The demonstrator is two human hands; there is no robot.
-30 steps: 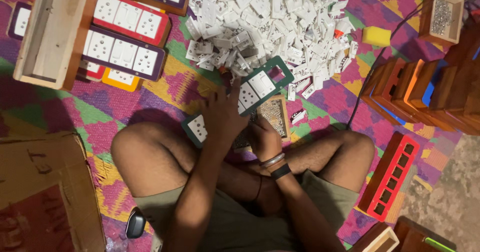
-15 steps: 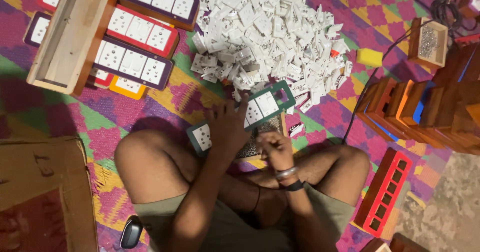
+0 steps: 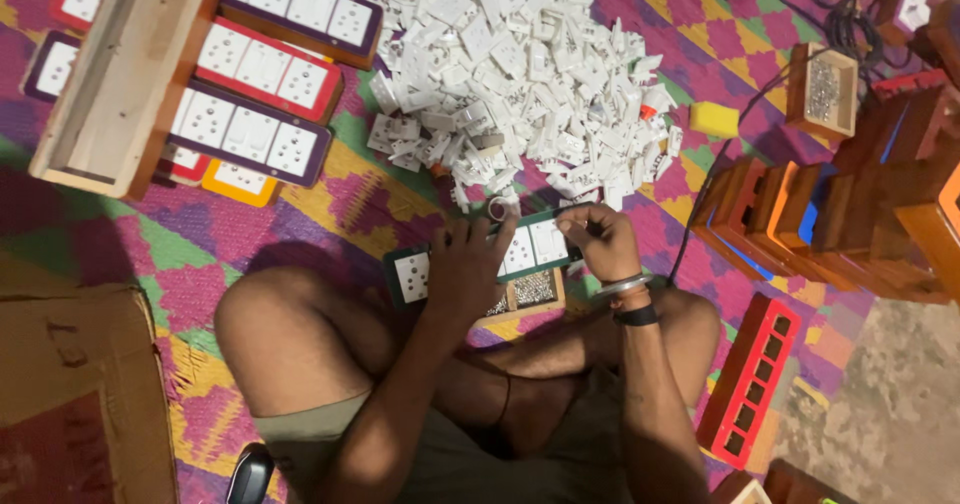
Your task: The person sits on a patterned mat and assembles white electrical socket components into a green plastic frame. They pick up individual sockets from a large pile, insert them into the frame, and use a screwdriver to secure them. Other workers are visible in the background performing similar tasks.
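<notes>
Hands, left (image 3: 470,264) and right (image 3: 602,244), both clamped on flat rectangular green-framed switch plate (image 3: 520,254).

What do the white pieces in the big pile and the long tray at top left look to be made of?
White pieces: probably moulded plastic, smooth and evenly white with crisp edges and small socket holes. Long tray: apparently unfinished wood, pale tan and matte with plank-like side walls. The left hand and right hand hold a green-framed panel, likely plastic too.
</notes>
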